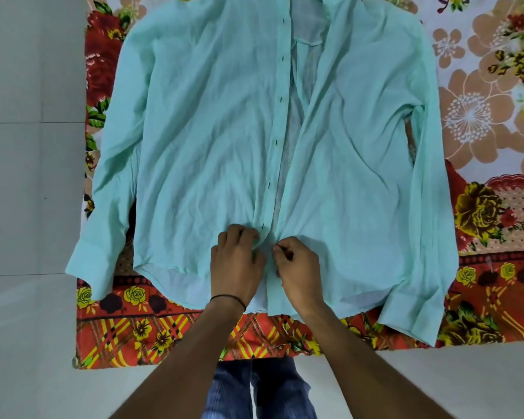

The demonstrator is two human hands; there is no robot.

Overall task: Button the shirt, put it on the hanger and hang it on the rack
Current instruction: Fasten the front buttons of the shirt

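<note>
Head view. Found mint-green shirt (200, 131) spread front-up on floral sheet (170, 337), sleeves out to both sides, fronts parted and unbuttoned along buttonhole placket (280, 101). Noted left hand (236, 261) near the lower hem, fingers curled into the placket cloth. Noted right hand (297, 267) just beside it, thumb and forefinger pinched tight on the opposite front edge. Recorded black cord (227, 297) on left wrist.

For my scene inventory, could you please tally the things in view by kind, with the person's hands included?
Shirt: 1
Floral cloth: 1
Hands: 2, the left hand and the right hand, both gripping the shirt front
Wrist band: 1
Jeans: 1
Total: 6
</note>
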